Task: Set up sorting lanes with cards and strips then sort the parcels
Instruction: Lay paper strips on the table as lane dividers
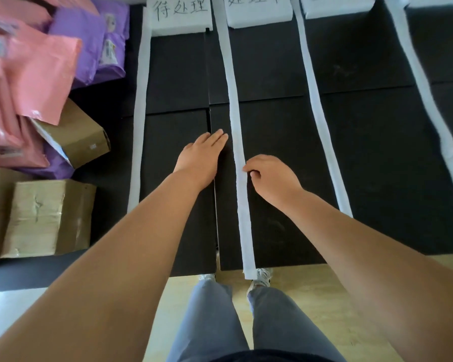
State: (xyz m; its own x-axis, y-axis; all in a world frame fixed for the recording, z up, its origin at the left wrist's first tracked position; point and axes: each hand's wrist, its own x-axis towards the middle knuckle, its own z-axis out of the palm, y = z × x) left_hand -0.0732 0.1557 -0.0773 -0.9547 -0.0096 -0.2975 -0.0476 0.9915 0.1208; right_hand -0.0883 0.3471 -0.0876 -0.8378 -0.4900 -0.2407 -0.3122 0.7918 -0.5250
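Observation:
Several long white strips lie lengthwise on black mats (364, 158), marking lanes. My right hand (271, 178) pinches the right edge of the second strip (239, 163) with curled fingers. Just left of that strip, my left hand (202, 155) lies flat on the mat with straight fingers. White cards with handwritten characters stand at the far end: one (179, 14) heads the first lane, another (258, 10) the second, a third (335, 6) the third. Other strips run at the left (139, 113), at the right (314, 100) and at the far right (426, 95).
Parcels are piled at the left: pink mailers (34, 71), purple mailers (94, 43) and brown cardboard boxes (45, 218), (81, 137). The mats' near edge ends at a wooden floor (324, 296), where my feet stand.

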